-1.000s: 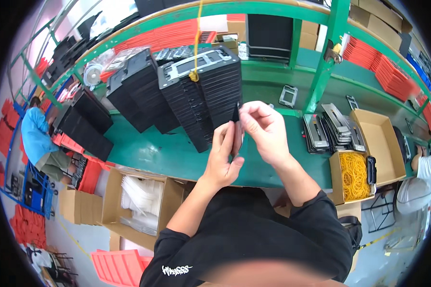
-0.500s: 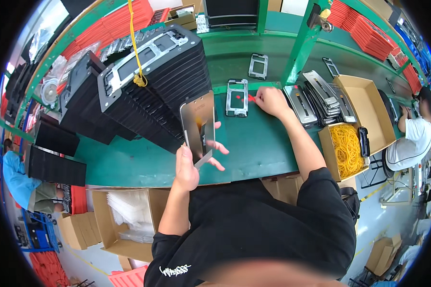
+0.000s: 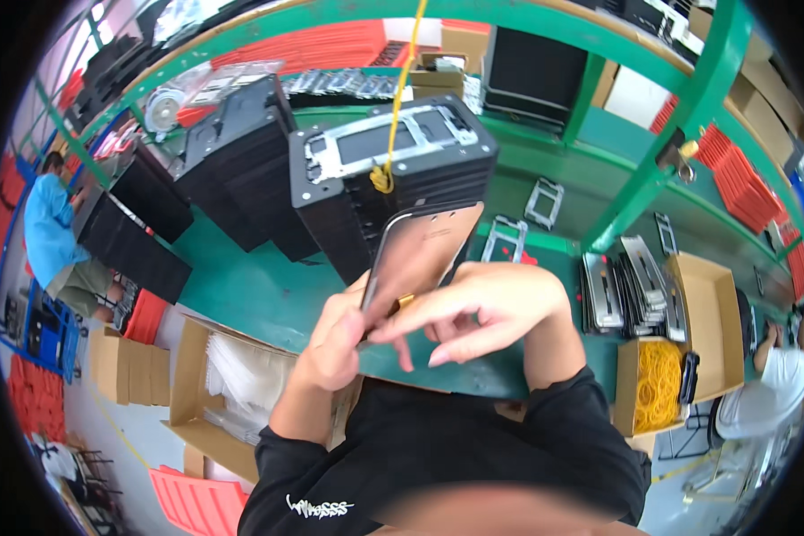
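Note:
My left hand [image 3: 330, 344] grips a thin, shiny phone-shaped panel [image 3: 424, 255] by its lower end and holds it tilted above the bench. Dark edging runs along one side, and the face mirrors the surroundings. My right hand [image 3: 500, 308] reaches across with its index finger stretched out to the panel's lower end. The thumb stands apart and the other fingers are loosely bent; whether a small piece sits at the fingertip cannot be made out. Behind this hand lie a silver phone frame [image 3: 509, 221], partly hidden, and some red tabs [image 3: 529, 258].
Tall stacks of black trays [image 3: 447, 183] stand behind the panel, with a yellow cord [image 3: 402, 85] hanging before them. Another frame [image 3: 540, 219] lies farther back. Stacked phone parts [image 3: 643, 281] and a box of yellow rubber bands [image 3: 658, 384] stand right. Co-workers sit at both sides.
My right hand has left the red tabs by the frame and come over to the lower end of the panel. The left hand still holds the panel. The view has shifted left.

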Motion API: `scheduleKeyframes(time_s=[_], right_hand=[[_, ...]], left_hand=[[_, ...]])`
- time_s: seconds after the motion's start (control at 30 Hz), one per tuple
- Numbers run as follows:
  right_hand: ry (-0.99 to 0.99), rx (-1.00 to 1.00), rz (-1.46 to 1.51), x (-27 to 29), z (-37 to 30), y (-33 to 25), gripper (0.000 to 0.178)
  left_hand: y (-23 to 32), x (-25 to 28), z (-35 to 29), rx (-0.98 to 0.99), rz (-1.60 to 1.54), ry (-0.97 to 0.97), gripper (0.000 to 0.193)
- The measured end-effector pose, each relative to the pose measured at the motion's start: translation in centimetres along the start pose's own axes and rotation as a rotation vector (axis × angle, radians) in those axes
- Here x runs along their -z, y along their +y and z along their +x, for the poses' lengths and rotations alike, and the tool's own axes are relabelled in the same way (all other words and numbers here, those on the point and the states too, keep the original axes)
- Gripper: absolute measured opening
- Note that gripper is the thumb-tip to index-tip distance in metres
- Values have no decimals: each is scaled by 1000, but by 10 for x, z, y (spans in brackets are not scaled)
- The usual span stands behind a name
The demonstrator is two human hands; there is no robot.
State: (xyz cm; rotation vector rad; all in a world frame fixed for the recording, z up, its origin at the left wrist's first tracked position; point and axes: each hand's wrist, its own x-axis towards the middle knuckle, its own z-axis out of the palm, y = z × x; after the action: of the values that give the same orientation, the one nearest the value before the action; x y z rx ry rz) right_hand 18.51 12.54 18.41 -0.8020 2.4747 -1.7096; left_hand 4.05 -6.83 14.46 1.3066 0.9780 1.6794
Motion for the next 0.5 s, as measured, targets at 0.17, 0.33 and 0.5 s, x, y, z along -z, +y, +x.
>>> scheduleKeyframes(time_s=[0.17, 0.33, 0.5], right_hand=[[226, 244, -343, 18, -2, -12, 42], [1305, 339, -257, 42, -27, 16, 37], [1276, 242, -452, 62, -10, 27, 52]], left_hand=[[83, 33, 6, -279, 199, 34, 88], [131, 58, 65, -337, 731, 388, 74], [104, 75, 117, -102, 1031, 152, 64]])
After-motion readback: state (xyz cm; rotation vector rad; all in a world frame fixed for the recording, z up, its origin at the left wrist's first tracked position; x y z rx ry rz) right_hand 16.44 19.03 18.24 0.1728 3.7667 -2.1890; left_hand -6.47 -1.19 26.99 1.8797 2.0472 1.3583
